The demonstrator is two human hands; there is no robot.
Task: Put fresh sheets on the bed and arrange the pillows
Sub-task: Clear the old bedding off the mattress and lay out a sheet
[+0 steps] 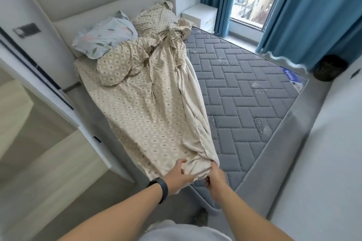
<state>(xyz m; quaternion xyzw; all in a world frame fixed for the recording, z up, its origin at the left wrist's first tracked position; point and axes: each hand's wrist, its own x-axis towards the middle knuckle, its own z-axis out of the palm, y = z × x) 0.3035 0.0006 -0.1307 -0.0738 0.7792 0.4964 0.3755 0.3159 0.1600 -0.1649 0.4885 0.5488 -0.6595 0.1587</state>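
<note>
A beige diamond-patterned sheet lies bunched along the left half of the grey quilted mattress, whose right half is bare. My left hand, with a black band on the wrist, grips the sheet's near corner at the foot of the bed. My right hand pinches the same corner's edge just beside it. At the head lie a beige patterned pillow, a pale leaf-print pillow and another beige pillow against the padded headboard.
A white wardrobe stands close along the bed's left side. A white nightstand sits by the window with blue curtains. A dark basket is on the floor at the right, next to a white wall.
</note>
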